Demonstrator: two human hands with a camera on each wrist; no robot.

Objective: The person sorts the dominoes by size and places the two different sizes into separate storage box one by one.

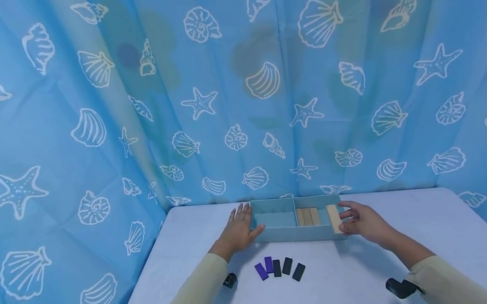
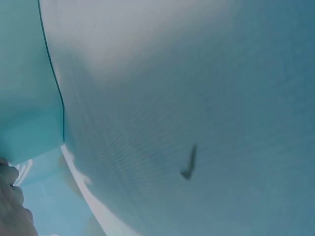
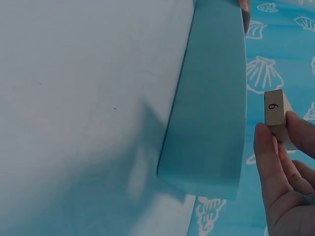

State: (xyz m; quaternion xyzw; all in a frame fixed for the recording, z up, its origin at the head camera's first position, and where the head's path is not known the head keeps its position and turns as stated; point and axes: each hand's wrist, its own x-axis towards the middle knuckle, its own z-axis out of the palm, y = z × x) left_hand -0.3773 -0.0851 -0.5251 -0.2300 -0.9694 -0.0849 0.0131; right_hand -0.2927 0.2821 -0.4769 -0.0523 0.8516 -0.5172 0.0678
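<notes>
The right hand (image 1: 364,223) is pinching a light wooden block (image 1: 334,219) between thumb and fingers, so it is opening only as far as the block is needing. The long axis of this block is running mostly front to back, away from the person, with the near end leaning slightly to the right. In the right wrist view, its end face is pointing toward the camera and is showing a figure which looks like a 6.

The block is hanging above the right end of a light blue box (image 1: 294,233), apart from the rim, and it is lying to the left of the right hand. Below, in the right compartment, three wooden blocks (image 1: 307,217) are lying side by side next to the divider (image 1: 295,212), nearly parallel to the held one. Between them and the right end wall, some open room is remaining.

The left hand (image 1: 238,232) is resting at the left end of the box, with fingers extending straight, the thumb reaching to the front wall, and it is gripping nothing. On the table (image 1: 346,283), in front of the box, two purple blocks (image 1: 261,271) and three black blocks (image 1: 299,271) are lying at different angles.
</notes>
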